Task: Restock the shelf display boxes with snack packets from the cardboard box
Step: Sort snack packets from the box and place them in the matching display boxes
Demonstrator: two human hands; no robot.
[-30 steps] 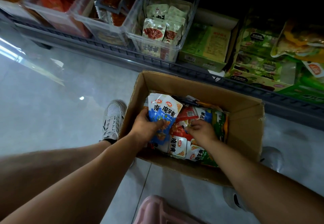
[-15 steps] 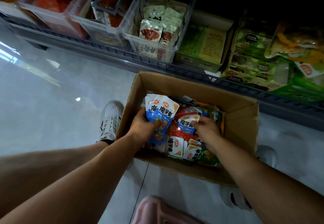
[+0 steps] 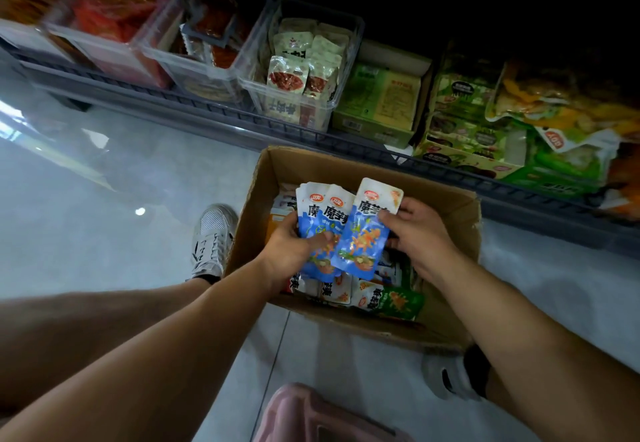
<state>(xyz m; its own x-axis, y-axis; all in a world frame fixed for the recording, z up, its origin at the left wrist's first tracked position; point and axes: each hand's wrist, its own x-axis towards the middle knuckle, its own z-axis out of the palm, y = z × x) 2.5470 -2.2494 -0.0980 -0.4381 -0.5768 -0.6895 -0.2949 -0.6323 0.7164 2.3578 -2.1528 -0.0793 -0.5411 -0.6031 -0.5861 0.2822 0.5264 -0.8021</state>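
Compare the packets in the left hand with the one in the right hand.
The left hand holds a fanned stack of blue packets; the right hand pinches a single blue packet. The stack is gripped low, the single blue packet at its upper right edge, overlapping in front of the stack. Both share the same blue-and-white design, above the cardboard box.

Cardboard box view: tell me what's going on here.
A person bends over an open box on the floor in front of a low shelf. The left hand grips a few blue packets. The right hand pinches a single packet of the same kind beside them, above the box. More packets lie loose in the box. None of the held ones has reached the shelf yet.
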